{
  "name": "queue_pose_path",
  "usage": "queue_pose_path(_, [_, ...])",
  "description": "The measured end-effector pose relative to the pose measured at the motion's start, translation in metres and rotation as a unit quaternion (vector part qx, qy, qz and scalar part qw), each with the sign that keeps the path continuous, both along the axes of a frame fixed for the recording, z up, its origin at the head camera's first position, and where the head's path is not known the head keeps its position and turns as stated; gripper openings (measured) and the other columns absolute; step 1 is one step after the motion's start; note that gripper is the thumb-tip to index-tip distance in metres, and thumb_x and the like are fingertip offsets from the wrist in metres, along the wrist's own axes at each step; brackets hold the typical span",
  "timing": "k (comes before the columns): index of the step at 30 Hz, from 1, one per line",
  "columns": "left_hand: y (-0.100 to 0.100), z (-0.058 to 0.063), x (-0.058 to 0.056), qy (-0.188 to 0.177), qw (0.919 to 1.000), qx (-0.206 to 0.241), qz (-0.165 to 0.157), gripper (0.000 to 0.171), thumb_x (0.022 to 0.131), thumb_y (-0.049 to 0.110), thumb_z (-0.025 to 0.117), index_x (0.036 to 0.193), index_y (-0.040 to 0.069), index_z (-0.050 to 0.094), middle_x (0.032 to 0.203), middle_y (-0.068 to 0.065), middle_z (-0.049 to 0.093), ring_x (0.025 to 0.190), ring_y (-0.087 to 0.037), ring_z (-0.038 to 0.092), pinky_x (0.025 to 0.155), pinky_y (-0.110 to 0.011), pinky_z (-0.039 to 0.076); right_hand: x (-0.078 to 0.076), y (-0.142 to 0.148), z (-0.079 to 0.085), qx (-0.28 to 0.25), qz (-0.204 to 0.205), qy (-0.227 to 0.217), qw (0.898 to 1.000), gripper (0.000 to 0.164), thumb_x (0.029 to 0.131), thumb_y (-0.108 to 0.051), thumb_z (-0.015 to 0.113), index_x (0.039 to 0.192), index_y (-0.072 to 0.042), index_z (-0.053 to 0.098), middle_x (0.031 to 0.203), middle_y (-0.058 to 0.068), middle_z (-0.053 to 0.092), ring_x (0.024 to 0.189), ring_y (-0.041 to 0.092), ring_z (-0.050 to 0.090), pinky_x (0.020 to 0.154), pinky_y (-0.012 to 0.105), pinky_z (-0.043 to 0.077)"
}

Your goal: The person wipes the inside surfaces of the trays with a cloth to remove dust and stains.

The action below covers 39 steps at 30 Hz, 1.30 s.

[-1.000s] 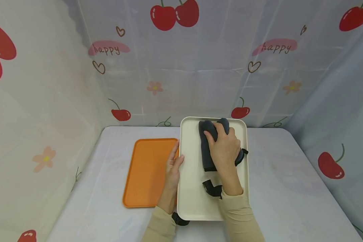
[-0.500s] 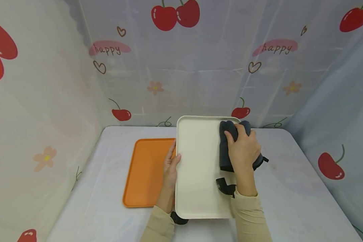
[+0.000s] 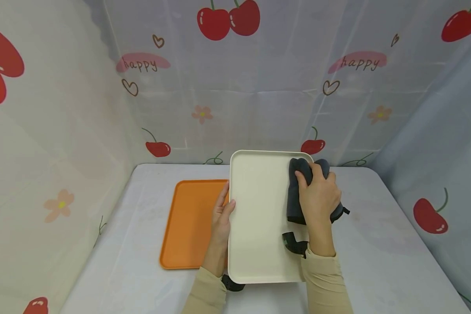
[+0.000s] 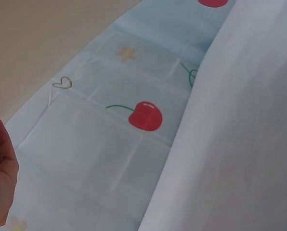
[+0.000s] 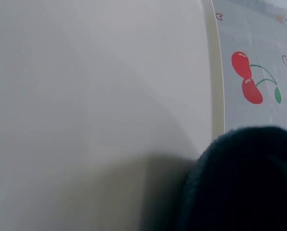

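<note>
Currently I see the left hand (image 3: 221,219) gripping a cream rectangular tray (image 3: 259,218) at nine o'clock, the right hand (image 3: 319,196) clutching dark-grey soft cloth (image 3: 295,203) around its two o'clock.

The cream tray (image 3: 264,235) at centre frame looks like smooth plastic with a soft sheen; the orange tray (image 3: 186,229), left of centre, seems smooth plastic too. The dark grey cloth (image 3: 295,204), right of centre, is matt and fuzzy. The printed curtain (image 3: 255,120) across the top looks thin, creased and faintly glossy.
</note>
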<state>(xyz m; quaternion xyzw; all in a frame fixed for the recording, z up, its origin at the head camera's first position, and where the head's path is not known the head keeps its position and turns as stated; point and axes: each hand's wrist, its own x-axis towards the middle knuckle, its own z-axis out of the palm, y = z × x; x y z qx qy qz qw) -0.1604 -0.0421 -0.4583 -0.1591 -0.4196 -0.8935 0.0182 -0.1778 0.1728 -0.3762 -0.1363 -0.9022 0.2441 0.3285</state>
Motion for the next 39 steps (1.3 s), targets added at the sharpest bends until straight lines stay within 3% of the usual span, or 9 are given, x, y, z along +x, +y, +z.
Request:
queue_pose_path(3, [0.001, 0.000, 0.000, 0.003, 1.0000, 0.001, -0.007, 0.054, 0.102, 0.006, 0.041, 0.154, 0.017, 0.033, 0.121, 0.008, 0.067, 0.101, -0.009, 0.069, 0.083, -0.027, 0.058, 0.001, 0.000, -0.001, -0.001, -0.003, 0.000, 1.000, 0.045, 0.091, -0.037, 0.068, 0.126, -0.010, 0.062, 0.104, 0.029, 0.060, 0.085, 0.049, 0.057, 0.070, 0.062, 0.045])
queue_pose_path(10, [0.003, 0.000, 0.001, -0.018, 0.9998, -0.006, 0.002, 0.057, 0.100, 0.005, 0.042, 0.155, 0.013, 0.028, 0.118, 0.009, 0.068, 0.099, -0.008, 0.069, 0.083, -0.027, 0.058, 0.003, -0.004, -0.002, -0.001, -0.005, 0.007, 1.000, 0.044, 0.091, -0.037, 0.067, 0.125, -0.010, 0.062, 0.103, 0.028, 0.061, 0.081, 0.049, 0.056, 0.067, 0.061, 0.045])
queue_pose_path(13, [0.004, -0.001, 0.001, -0.022, 0.9997, -0.011, 0.002, 0.055, 0.101, 0.006, 0.042, 0.154, 0.018, 0.032, 0.117, 0.008, 0.069, 0.097, -0.009, 0.070, 0.082, -0.027, 0.058, 0.003, -0.009, -0.002, 0.007, -0.001, 0.017, 1.000, 0.044, 0.090, -0.037, 0.069, 0.123, -0.009, 0.063, 0.101, 0.028, 0.062, 0.078, 0.048, 0.057, 0.064, 0.060, 0.045])
queue_pose_path(32, [0.009, -0.003, 0.002, -0.018, 0.9998, 0.000, -0.001, 0.053, 0.101, 0.005, 0.042, 0.150, 0.025, 0.040, 0.121, 0.009, 0.068, 0.103, -0.009, 0.069, 0.085, -0.027, 0.057, 0.004, -0.045, -0.001, 0.032, 0.050, 0.032, 0.998, 0.037, 0.088, -0.036, 0.071, 0.118, -0.014, 0.066, 0.090, 0.023, 0.063, 0.078, 0.041, 0.057, 0.057, 0.054, 0.043])
queue_pose_path(39, [0.011, -0.002, 0.003, -0.027, 0.9995, -0.013, 0.002, 0.054, 0.101, 0.007, 0.043, 0.152, 0.023, 0.036, 0.119, 0.008, 0.069, 0.103, -0.010, 0.069, 0.087, -0.027, 0.057, 0.006, -0.066, 0.001, 0.076, 0.074, 0.038, 0.994, 0.037, 0.088, -0.037, 0.071, 0.117, -0.014, 0.066, 0.086, 0.022, 0.061, 0.065, 0.039, 0.059, 0.053, 0.051, 0.045])
